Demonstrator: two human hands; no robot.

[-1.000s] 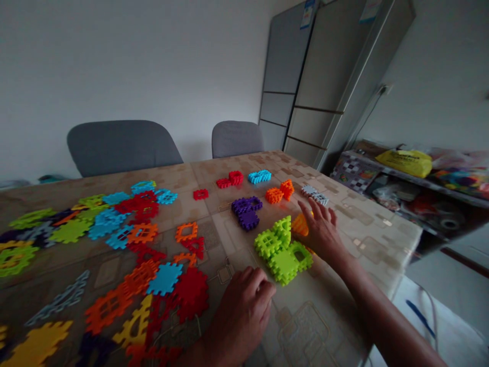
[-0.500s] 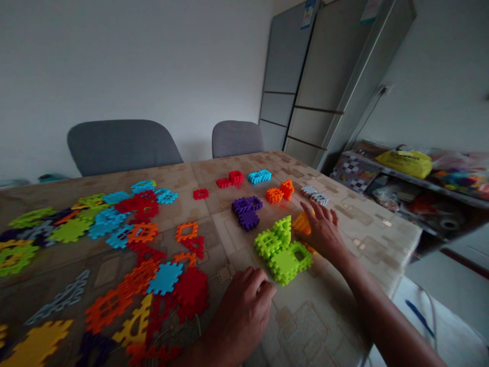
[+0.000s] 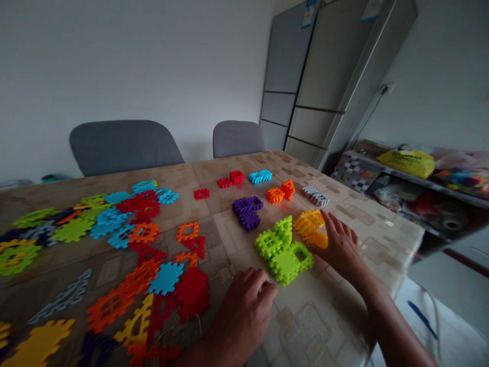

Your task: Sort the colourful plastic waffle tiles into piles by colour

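My right hand [image 3: 340, 242] has its thumb and fingers apart at the right side of the yellow interlocking plastic pieces [image 3: 308, 223]. Its thumb is at the lower yellow piece; whether it touches cannot be made out. My left hand [image 3: 248, 308] rests on the table with fingers curled, and nothing shows in it. Between the hands sits a group of lime-green pieces [image 3: 286, 262], some stacked, one with a pointed top. Purple pieces [image 3: 248, 211] lie just beyond the green ones. Orange pieces [image 3: 275, 194] and grey pieces [image 3: 315, 195] are farther back.
Red pieces [image 3: 236, 177] and blue pieces [image 3: 260, 176] stand in small groups toward the far edge. Loose mixed pieces, such as a red square [image 3: 193, 289] and a blue square [image 3: 166, 278], spread over the table's left. Two chairs [image 3: 126, 145] stand behind; a shelf [image 3: 357, 171] is at right.
My right hand has drawn back to the right from the yellow pieces, which now show more fully. My left hand has stayed in nearly the same place.
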